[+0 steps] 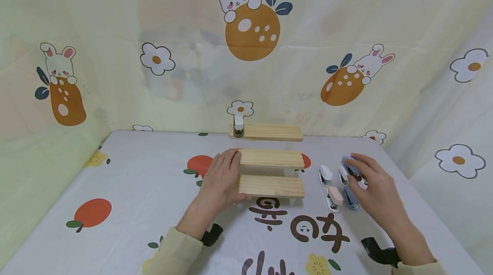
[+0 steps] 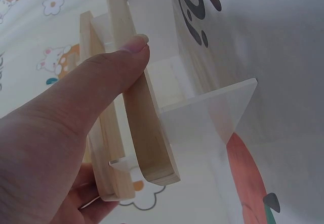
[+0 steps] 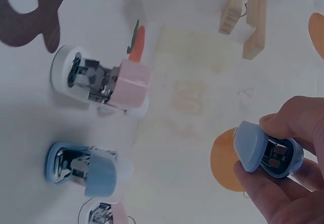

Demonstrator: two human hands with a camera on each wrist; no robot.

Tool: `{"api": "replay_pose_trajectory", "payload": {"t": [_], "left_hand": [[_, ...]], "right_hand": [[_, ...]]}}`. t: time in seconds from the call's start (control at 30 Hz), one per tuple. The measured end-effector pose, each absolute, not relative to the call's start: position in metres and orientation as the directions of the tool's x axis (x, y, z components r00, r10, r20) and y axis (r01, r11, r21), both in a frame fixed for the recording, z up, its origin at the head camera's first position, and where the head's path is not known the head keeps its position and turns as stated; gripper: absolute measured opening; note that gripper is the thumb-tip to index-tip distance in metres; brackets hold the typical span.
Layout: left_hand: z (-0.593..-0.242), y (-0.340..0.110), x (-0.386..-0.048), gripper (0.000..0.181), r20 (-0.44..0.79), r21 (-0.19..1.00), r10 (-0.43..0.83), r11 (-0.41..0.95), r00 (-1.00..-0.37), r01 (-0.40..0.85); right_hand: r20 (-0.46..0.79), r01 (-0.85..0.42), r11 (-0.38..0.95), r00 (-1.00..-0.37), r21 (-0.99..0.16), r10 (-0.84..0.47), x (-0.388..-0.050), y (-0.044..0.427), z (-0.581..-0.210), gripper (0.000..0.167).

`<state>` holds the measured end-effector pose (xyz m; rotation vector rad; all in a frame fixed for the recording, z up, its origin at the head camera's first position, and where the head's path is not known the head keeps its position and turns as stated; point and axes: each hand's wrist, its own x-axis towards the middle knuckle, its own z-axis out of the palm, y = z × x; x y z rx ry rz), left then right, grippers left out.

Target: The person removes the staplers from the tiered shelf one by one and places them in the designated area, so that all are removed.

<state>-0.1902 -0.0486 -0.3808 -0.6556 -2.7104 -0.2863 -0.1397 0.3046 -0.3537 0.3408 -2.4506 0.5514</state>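
My left hand (image 1: 222,176) grips the left end of a tiered wooden shelf (image 1: 271,186), thumb at the front board and fingers at the board behind. In the left wrist view the thumb presses the front board (image 2: 147,143). My right hand (image 1: 379,189) holds a small blue stapler (image 3: 251,145) between thumb and fingers, above the other staplers. Below it are a pink-topped stapler (image 1: 334,196), another blue stapler (image 1: 350,199) and a white stapler (image 1: 325,175). A further white stapler (image 1: 342,176) is partly hidden. One white-topped stapler (image 1: 239,126) stands at the left of the shelf's rear board.
A patterned cloth (image 1: 131,206) covers the table, and a printed curtain (image 1: 185,18) hangs behind it. Clear side supports (image 2: 207,107) carry the shelf boards. Black straps (image 1: 379,252) show at both wrists.
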Motion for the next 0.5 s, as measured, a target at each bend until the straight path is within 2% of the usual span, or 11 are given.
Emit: {"api": "replay_pose_trajectory", "payload": {"t": [0.33, 0.5], "left_hand": [[-0.381, -0.049, -0.190, 0.117, 0.378, 0.116, 0.407, 0.871, -0.832, 0.478], [-0.382, -0.049, -0.190, 0.117, 0.379, 0.112, 0.407, 0.872, -0.831, 0.477]], "right_hand": [[0.612, -0.327, 0.892, -0.788, -0.312, -0.075, -0.134, 0.318, -0.362, 0.042], [0.577, -0.286, 0.900, -0.815, -0.330, -0.047, -0.130, 0.323, -0.366, 0.040]]}}
